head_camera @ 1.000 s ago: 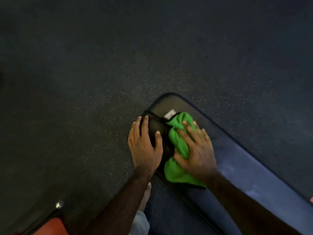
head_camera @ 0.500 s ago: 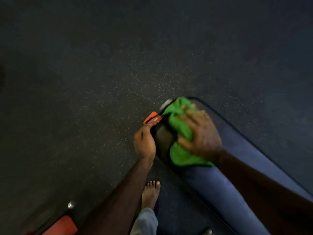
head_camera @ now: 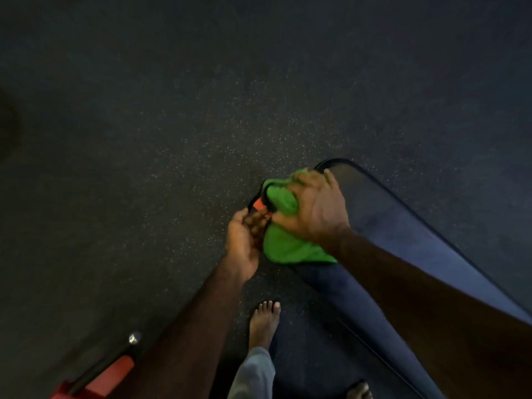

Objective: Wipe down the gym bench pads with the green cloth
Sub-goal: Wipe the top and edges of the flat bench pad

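**— Where was the cloth, and what were your fingers doing?**

— The green cloth point(head_camera: 283, 240) was bunched over the near end of the bench pad point(head_camera: 403, 226), at about five o'clock from the middle of my view. My right hand point(head_camera: 313, 205) sat on top of it, fingers curled over the wad and gripping it against the pad's rounded end. My left hand point(head_camera: 244, 240) was just beside it at nine o'clock, fingers bent in toward the dark end piece with the orange tab point(head_camera: 260, 204); I could not tell whether they truly gripped it or only rested there

**— How would you have done that wipe well?**

— I judged the end corner to be the awkward part, so I would have kept the cloth wrapped round the curve, not flat, and pressed with my palm while drawing it toward one o'clock along the pad. The left hand was best used to steady the end. A loose fold hung at six o'clock; I thought it should be tucked in so it would not drag on the speckled floor point(head_camera: 172, 139) near my bare foot point(head_camera: 263, 323)
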{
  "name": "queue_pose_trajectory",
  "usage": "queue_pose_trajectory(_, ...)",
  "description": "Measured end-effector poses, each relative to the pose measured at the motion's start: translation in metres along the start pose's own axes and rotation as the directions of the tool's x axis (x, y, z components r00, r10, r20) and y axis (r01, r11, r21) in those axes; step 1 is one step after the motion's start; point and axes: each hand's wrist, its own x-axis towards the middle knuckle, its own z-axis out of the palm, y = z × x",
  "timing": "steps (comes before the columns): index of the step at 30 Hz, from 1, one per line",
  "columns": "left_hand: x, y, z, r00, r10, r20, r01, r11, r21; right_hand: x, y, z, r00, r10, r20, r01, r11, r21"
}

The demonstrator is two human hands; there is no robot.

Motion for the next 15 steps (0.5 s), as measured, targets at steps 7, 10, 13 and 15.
queue_pose_trajectory(7,-0.005,-0.004,-0.011,0.999,-0.025,0.047,0.025,1.000,0.007,-0.050,-0.035,0.021,0.869,-0.489,0.068,0.493,0.868,-0.060)
queue_pose_trajectory(10,-0.011,-0.008,-0.006,0.996,0.085,-0.036,-0.073,0.965,0.251,-0.055,0.013,0.024,0.956,-0.271,-0.108,0.276,0.961,0.030)
queue_pose_trajectory(13,-0.007,-0.022,0.003,0.930,0.368,-0.008,-0.311,0.797,0.519,-0.080,0.026,0.024,0.889,0.380,-0.255,-0.313,0.911,0.267)
queue_pose_trajectory(15,-0.012,-0.032,0.012,0.803,0.592,0.067,-0.491,0.594,0.637,-0.106,0.014,0.037,0.909,0.336,-0.248,-0.274,0.927,0.255)
